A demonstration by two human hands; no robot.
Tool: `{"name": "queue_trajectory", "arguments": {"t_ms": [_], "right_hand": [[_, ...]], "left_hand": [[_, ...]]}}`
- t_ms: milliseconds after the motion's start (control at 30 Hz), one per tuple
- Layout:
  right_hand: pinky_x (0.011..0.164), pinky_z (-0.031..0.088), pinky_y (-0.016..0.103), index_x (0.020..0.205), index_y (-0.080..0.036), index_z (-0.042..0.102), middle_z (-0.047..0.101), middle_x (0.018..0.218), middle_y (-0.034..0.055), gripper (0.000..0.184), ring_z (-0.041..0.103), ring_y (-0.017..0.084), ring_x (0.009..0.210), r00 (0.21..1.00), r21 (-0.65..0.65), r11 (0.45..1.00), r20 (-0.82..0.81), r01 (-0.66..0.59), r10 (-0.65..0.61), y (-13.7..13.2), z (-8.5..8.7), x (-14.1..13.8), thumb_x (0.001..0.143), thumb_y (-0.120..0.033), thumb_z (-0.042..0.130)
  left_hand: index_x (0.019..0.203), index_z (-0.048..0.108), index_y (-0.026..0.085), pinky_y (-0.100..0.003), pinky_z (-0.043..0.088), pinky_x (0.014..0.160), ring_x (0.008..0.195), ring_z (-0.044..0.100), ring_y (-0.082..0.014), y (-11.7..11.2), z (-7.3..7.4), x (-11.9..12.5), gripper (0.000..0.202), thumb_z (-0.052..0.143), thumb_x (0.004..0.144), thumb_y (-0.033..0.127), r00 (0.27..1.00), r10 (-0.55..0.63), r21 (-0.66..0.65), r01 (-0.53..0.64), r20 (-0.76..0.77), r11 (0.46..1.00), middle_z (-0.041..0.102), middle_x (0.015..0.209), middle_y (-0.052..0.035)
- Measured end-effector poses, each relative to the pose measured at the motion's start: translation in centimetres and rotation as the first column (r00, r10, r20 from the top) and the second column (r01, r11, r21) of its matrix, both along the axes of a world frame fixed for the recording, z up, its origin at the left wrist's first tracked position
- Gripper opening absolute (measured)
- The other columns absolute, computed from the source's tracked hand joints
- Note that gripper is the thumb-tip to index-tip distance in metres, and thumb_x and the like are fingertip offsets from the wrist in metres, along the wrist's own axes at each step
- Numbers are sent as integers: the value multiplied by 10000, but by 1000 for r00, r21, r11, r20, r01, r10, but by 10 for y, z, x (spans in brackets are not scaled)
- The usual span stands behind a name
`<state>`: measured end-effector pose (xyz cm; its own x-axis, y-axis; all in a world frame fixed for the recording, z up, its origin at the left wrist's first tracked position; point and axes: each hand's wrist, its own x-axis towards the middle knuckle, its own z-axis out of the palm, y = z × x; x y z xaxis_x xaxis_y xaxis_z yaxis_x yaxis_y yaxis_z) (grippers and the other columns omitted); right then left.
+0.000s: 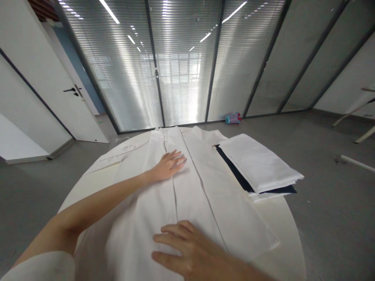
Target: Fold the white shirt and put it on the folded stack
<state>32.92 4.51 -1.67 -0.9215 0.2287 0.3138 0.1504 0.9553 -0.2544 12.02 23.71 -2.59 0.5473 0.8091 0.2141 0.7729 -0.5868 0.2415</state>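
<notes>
A white garment (216,187), perhaps a coat, lies spread over the round table (278,222), its long front edges running away from me. My left hand (168,166) rests on it near the middle, palm down with the fingers spread. Closer to me, my right hand (187,248) is over the cloth with its fingers apart; whether it touches cannot be made out. One sleeve (117,158) of the garment lies toward the left rim. Neither hand grips anything.
Folded white cloth (258,162) and dark navy cloth (234,168) are stacked at the table's right edge. A blue and red bin (233,118) is on the floor by the glass partition (181,70). A white door (58,78) stands at the left.
</notes>
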Motion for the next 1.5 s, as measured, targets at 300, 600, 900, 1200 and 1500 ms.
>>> {"name": "queue_trajectory", "arguments": {"t_ms": [300, 600, 900, 1200, 1500], "right_hand": [[1239, 81, 546, 1581, -202, 269, 164, 1647, 133, 737, 102, 283, 1534, 975, -229, 962, 197, 151, -106, -8, 11, 3, 990, -626, 388], [1243, 65, 541, 1592, -219, 233, 141, 1652, 118, 730, 87, 282, 1535, 970, -275, 950, 227, 149, -86, -9, 14, 4, 995, -604, 403], [1236, 12, 544, 1582, -192, 270, 134, 1652, 146, 752, 41, 287, 1538, 973, -330, 935, 224, 129, -55, -6, 14, 5, 986, -634, 386], [1090, 413, 448, 1130, -209, 664, 721, 1107, 68, 204, 607, 192, 1155, 823, -279, 943, -482, 180, -300, 9, 31, 13, 984, -238, 523], [999, 498, 437, 1107, -229, 674, 711, 1122, 75, 215, 626, 210, 1134, 735, -329, 887, -503, 324, -455, 18, 27, 17, 1001, -242, 487]], "left_hand": [[1560, 312, 311, -550, -3, 1227, 1539, 108, -272, -15, -5, 8, 647, 336, 993, 622, 994, -60, -154, 45, -92, 987, 196, 1652, -59], [1521, 406, 287, -546, 78, 1232, 1536, 121, -284, 31, -12, -4, 611, 393, 987, 584, 986, 160, -76, -163, -42, 984, 261, 1635, -72], [1497, 446, 264, -512, 43, 1239, 1539, 119, -256, 24, -6, -6, 580, 412, 992, 548, 994, 100, -62, -103, -47, 993, 286, 1628, -71], [1572, 283, 311, -535, 12, 1245, 1532, 138, -285, -143, 19, 2, 658, 455, 981, 543, 944, -329, -133, 327, 7, 936, 248, 1638, -51], [1578, 244, 363, -633, -55, 1201, 1506, 182, -385, -225, 13, 18, 890, 642, 830, 634, 899, -438, -122, 437, 25, 891, 95, 1659, -80]]}}
